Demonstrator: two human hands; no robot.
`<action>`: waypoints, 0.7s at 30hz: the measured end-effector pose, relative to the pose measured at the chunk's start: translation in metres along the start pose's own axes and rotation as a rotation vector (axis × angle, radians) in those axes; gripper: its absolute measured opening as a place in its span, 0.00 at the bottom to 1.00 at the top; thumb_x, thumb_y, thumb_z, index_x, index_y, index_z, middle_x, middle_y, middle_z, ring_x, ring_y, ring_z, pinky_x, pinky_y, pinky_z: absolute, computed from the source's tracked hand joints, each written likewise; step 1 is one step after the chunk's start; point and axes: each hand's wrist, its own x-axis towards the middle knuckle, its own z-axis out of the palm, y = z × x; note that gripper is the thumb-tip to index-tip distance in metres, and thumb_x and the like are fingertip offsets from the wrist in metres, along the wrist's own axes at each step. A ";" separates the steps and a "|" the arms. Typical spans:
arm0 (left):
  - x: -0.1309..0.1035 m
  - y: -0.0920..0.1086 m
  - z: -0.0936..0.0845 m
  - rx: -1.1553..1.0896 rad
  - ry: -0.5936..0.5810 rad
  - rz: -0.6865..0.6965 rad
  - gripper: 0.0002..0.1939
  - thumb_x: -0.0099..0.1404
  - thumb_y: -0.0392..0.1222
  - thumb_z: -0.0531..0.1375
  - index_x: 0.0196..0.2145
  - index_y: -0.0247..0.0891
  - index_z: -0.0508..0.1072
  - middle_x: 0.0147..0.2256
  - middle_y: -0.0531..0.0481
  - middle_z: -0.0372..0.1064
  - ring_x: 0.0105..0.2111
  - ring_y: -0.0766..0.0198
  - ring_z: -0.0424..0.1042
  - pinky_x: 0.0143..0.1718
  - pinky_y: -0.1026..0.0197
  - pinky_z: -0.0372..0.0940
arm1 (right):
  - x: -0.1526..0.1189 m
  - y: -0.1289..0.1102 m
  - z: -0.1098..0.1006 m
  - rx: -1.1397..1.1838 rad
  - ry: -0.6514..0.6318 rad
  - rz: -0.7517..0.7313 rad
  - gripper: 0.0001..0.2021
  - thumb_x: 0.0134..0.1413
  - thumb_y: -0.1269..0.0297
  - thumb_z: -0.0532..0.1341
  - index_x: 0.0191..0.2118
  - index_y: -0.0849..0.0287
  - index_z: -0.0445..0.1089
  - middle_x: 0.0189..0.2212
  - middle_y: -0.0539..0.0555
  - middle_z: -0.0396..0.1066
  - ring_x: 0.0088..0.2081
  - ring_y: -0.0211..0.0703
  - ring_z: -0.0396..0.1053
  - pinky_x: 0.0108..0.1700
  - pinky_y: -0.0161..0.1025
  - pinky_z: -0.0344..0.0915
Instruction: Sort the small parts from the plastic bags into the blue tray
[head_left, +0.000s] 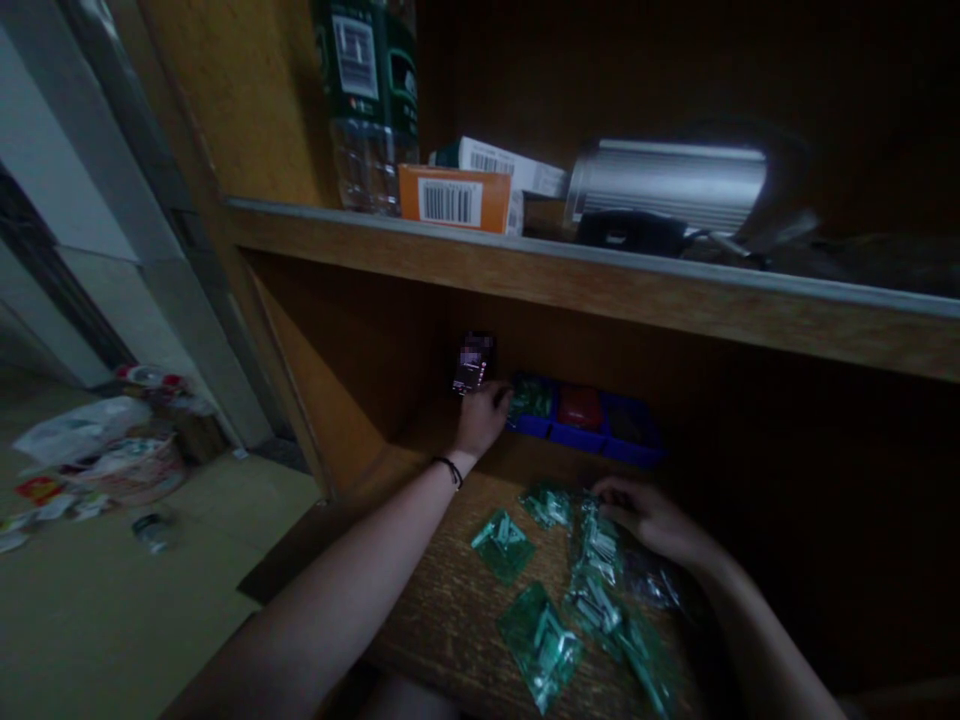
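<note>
My left hand [484, 418] reaches to the left end of a blue divided tray [577, 436], its fingers closed in a pinch. What they hold, if anything, is too dark to make out. Green packets [534, 398] lie in the tray's left compartment, a red packet [580, 407] in the middle one, and something dark in the right one. My right hand [651, 515] is at the upper end of a heap of green plastic packets [596, 560], fingers curled and closed; their grip is unclear. Separate green packets [504, 545] with pale strips inside lie on the wooden board [442, 590].
A lit phone [472, 362] leans at the back, beside my left hand. Overhead, a shelf edge [570, 275] carries a bottle [375, 110], an orange box [454, 200] and a silver ribbed cylinder [667, 185]. A basket of rubbish [139, 470] stands on the floor at left.
</note>
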 end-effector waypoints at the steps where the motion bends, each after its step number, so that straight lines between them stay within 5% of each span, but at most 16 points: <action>1: -0.001 0.001 0.001 -0.005 -0.036 0.021 0.10 0.67 0.35 0.61 0.46 0.35 0.76 0.48 0.42 0.76 0.49 0.55 0.75 0.55 0.55 0.67 | 0.000 -0.001 0.000 -0.005 0.008 0.003 0.10 0.60 0.57 0.58 0.41 0.55 0.73 0.36 0.53 0.73 0.38 0.47 0.69 0.42 0.42 0.63; 6: -0.004 0.006 0.001 -0.041 -0.035 0.115 0.15 0.64 0.30 0.63 0.48 0.38 0.75 0.51 0.44 0.73 0.52 0.58 0.72 0.57 0.56 0.65 | -0.001 -0.005 -0.002 -0.020 0.057 -0.004 0.07 0.59 0.59 0.58 0.35 0.55 0.70 0.32 0.50 0.70 0.36 0.46 0.68 0.40 0.40 0.62; 11: 0.006 0.004 -0.003 0.023 0.073 -0.004 0.06 0.66 0.33 0.62 0.41 0.37 0.76 0.41 0.47 0.76 0.43 0.59 0.75 0.48 0.59 0.68 | 0.000 -0.001 -0.002 0.024 0.095 -0.010 0.08 0.61 0.57 0.57 0.35 0.55 0.69 0.32 0.50 0.69 0.37 0.45 0.67 0.41 0.40 0.62; 21: 0.048 0.012 0.015 0.395 -0.355 -0.098 0.13 0.67 0.30 0.56 0.41 0.35 0.81 0.42 0.40 0.79 0.43 0.56 0.78 0.47 0.61 0.68 | 0.001 -0.003 -0.004 0.230 0.181 -0.017 0.11 0.60 0.55 0.61 0.42 0.55 0.68 0.37 0.52 0.71 0.42 0.47 0.69 0.46 0.42 0.64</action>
